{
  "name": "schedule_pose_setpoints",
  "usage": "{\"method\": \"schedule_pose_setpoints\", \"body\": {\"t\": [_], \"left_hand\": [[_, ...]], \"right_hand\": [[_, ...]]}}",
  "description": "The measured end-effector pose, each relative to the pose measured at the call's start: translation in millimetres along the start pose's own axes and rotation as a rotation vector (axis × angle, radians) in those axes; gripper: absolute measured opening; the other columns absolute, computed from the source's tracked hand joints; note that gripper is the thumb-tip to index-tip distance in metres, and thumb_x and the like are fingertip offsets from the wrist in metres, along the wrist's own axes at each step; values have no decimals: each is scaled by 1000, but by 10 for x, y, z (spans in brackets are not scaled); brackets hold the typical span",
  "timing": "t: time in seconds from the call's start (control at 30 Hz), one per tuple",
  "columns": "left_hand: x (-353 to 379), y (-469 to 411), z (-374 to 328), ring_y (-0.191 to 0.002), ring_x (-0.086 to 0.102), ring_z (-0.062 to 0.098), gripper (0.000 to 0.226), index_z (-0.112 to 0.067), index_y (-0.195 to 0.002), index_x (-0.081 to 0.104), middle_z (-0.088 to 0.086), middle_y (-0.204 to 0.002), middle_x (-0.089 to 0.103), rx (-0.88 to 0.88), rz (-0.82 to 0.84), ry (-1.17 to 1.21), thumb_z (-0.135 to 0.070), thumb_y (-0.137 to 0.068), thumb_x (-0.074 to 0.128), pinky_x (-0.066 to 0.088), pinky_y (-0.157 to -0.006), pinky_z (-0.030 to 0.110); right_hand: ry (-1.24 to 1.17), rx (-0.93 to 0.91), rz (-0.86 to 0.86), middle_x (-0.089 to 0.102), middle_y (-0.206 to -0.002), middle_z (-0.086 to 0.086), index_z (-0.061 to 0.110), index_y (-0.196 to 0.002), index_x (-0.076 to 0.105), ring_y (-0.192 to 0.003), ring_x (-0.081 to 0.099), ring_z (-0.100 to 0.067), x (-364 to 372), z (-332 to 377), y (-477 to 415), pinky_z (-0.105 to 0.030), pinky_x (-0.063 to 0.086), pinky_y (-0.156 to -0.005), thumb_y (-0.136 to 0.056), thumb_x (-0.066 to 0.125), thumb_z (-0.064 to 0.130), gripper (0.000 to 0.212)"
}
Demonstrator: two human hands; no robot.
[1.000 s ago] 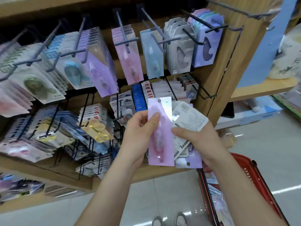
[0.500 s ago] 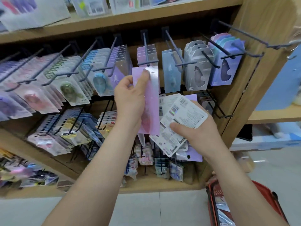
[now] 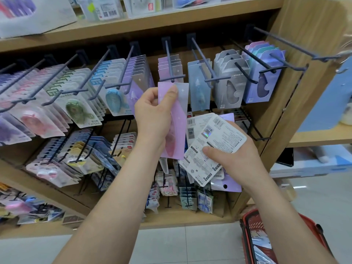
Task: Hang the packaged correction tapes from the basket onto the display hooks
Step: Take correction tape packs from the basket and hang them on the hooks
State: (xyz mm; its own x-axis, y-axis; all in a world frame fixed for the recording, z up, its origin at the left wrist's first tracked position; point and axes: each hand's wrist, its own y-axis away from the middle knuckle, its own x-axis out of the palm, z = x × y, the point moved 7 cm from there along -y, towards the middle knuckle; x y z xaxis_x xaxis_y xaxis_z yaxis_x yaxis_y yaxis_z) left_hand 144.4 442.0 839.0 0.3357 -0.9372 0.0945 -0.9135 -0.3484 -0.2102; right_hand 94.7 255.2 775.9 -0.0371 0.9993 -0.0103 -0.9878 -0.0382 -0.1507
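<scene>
Left hand point(image 3: 152, 119), centre of frame: the thumb lies on the front of a pink package point(image 3: 178, 121) and the fingers curl behind it, pinching its upper part. The package is near upright, slightly tilted. Its top edge sits just under the front tip of a dark hook point(image 3: 168, 58) in the upper centre. Cannot tell whether the hanging hole is on the tip. Matching hung packages point(image 3: 177, 66) sit further back on the same hook.

Right hand point(image 3: 234, 155), right of centre and lower: the thumb presses on top of a fanned stack of packages point(image 3: 215, 147). The other fingers are hidden beneath it. The stack shows white printed backs with barcodes, and a lilac card point(image 3: 231, 182) sticks out below. The stack is just beside the pink package's lower right edge; contact not discernible.

Red basket point(image 3: 245, 231), lower right corner: partly cut off by the frame and the right forearm, with packaged items visible inside.

Wooden shelf point(image 3: 171, 18) runs across the top, with rows of other carded tapes on hooks to the left and right.
</scene>
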Motion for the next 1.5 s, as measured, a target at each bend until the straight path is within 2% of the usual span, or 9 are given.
{"method": "schedule_pose_setpoints", "body": {"t": [0.23, 0.4, 0.53, 0.67, 0.9, 1.07, 1.17, 1.27, 1.5], "left_hand": [[2, -8, 75, -60, 64, 3, 20, -21, -103, 60, -9, -71, 70, -76, 125, -143, -36, -93, 66, 49, -56, 18], [-131, 179, 179, -103, 66, 15, 61, -54, -121, 35, -4, -127, 60, -54, 166, -322, -36, -81, 78, 58, -84, 41], [-212, 443, 106, -114, 59, 18, 88, -58, -139, 23, -17, -133, 48, 125, 267, -480, -12, -80, 69, 55, -85, 38], [-350, 521, 213, -118, 54, 19, 90, -54, -148, 21, -14, -133, 50, 133, 274, -690, -23, -81, 72, 51, -96, 46], [-34, 9, 309, -115, 48, 14, 80, -34, -156, 18, 1, -130, 51, 100, 210, -819, -28, -92, 67, 30, -90, 19], [16, -78, 295, -126, 48, 21, 72, -26, -157, 17, 7, -146, 46, 137, 214, -978, -37, -97, 57, 37, -101, 32], [-20, 219, 282, -112, 54, 6, 58, -30, -147, 40, -5, -136, 53, 211, 322, -763, -47, -94, 57, 47, -101, 36], [87, 568, 427, -98, 64, -3, 59, -37, -132, 54, -17, -113, 65, -58, 580, -422, -44, -79, 78, 53, -80, 18], [-61, 574, 679, -83, 74, 25, 29, -10, -101, 72, 7, -95, 77, -367, 345, -45, -15, -73, 80, 59, -68, 34]], "right_hand": [[32, -6, -15, 73, -100, 12, 36, -104, 61, -94, 69, -4, 15, 27, -25, -24, 58, -78, -79, 78, 0, 47], [20, 4, -20, 73, -98, 14, 38, -102, 61, -94, 69, -4, 91, 14, -54, -29, 58, -80, -79, 79, 2, 47], [13, 14, -14, 73, -97, 16, 37, -99, 62, -93, 70, -7, 121, -3, -70, -35, 60, -81, -79, 78, 0, 45], [-5, 44, -48, 74, -101, 11, 35, -102, 63, -96, 70, -8, 42, -70, -93, -35, 59, -83, -79, 79, 2, 44], [-35, 74, -111, 74, -106, 5, 26, -107, 64, -95, 71, -11, -88, -92, -140, -28, 59, -74, -80, 78, 1, 40], [-70, 100, -104, 74, -102, -1, 17, -112, 64, -75, 70, -4, -87, -150, -166, -13, 48, -51, -80, 77, 2, 38], [-87, 107, -81, 75, -97, -2, 11, -113, 65, -72, 70, -5, -59, -152, -160, -15, 49, -52, -80, 77, 1, 37], [-163, 107, -62, 77, -100, -4, 15, -109, 68, -91, 74, -21, -13, -149, -162, -35, 60, -70, -80, 77, 7, 32], [-332, 141, 1, 69, -124, -2, 21, -126, 62, -113, 66, -18, 20, -194, -139, -40, 53, -93, -85, 74, 26, 43]]}}
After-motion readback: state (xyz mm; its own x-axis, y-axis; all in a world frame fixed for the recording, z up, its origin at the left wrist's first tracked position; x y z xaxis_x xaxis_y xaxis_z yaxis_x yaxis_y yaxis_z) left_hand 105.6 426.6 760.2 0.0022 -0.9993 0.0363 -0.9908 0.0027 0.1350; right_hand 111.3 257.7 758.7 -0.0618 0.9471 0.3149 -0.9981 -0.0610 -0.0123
